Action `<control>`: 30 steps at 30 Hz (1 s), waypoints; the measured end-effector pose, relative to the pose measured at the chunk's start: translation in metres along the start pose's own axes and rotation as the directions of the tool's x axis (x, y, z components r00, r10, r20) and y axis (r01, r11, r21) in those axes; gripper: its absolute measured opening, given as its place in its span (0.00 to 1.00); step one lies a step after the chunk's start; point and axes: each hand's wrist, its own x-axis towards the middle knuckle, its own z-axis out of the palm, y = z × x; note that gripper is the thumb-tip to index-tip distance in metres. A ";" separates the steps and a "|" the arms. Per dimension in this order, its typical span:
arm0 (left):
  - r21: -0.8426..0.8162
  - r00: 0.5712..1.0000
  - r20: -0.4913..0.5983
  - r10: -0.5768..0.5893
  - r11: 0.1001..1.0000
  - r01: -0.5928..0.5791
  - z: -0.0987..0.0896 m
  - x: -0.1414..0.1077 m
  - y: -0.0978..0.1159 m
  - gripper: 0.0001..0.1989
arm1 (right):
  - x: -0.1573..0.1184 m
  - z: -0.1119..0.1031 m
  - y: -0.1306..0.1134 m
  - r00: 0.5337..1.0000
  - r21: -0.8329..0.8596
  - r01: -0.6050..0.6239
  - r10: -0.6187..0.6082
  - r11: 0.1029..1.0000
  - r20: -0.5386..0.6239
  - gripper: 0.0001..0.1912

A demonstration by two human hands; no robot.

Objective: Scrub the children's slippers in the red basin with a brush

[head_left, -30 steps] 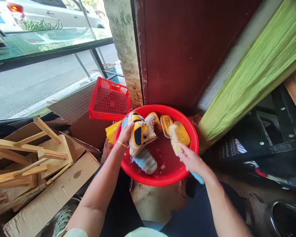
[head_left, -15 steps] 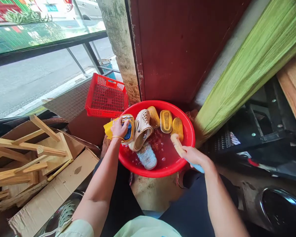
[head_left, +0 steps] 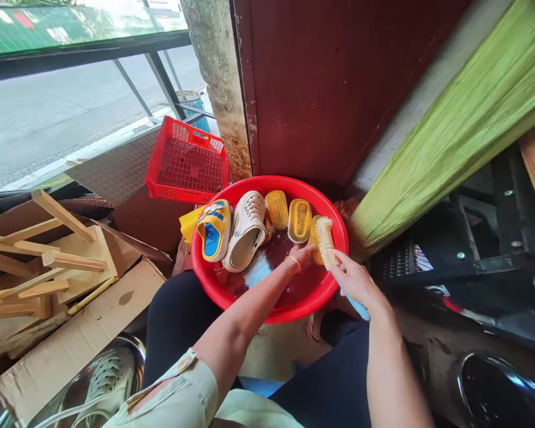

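In the red basin (head_left: 276,316), my left hand (head_left: 301,257) reaches down to a yellow textured insole (head_left: 315,241), its fingers closed at the near edge and partly hidden. My right hand (head_left: 356,279) grips a scrub brush (head_left: 324,241) by its blue handle, with the cream bristles in front of that insole. Two more yellow insoles (head_left: 299,220) lie by the far wall. A white clog (head_left: 246,232) leans at the left, beside a small yellow clog (head_left: 214,232) with a blue inside. A pale blue piece (head_left: 257,270) lies in the water, partly behind my left arm.
A red plastic crate (head_left: 189,160) stands behind the basin at left. Wooden stools (head_left: 62,261) and cardboard (head_left: 80,321) lie to the left, near a metal bowl holding a pale shoe (head_left: 109,380). A green cloth (head_left: 446,125) hangs at right, above another round metal bowl (head_left: 503,380).
My left hand has let go of the small yellow clog, now resting on the basin's left rim, and moved right to the yellow insole. The brush in my right hand has swung more upright.
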 end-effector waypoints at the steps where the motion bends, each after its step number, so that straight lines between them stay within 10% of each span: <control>1: -0.013 0.999 -0.019 -0.032 0.999 0.032 0.004 0.004 -0.001 0.28 | 0.001 0.000 0.000 1.000 -0.006 0.000 0.000 1.000 -0.001 0.30; 6: 0.101 0.993 -0.071 -0.089 0.990 0.096 -0.010 -0.004 0.008 0.26 | 0.009 0.002 0.001 1.000 -0.094 0.023 -0.024 0.995 -0.014 0.30; 13: 0.553 0.981 -0.051 0.185 0.823 -0.126 -0.074 -0.058 0.036 0.26 | 0.016 0.015 -0.001 0.996 -0.301 0.054 -0.071 0.952 -0.045 0.28; 22: 0.749 0.789 0.251 0.561 0.404 -0.525 -0.145 -0.138 0.045 0.32 | -0.019 0.051 -0.039 0.934 -0.206 0.344 -0.310 0.916 0.179 0.29; 30: 0.914 0.933 0.185 0.310 0.296 -0.279 -0.167 -0.131 0.013 0.21 | -0.020 0.059 -0.031 0.958 -0.395 0.187 -0.079 0.899 0.274 0.30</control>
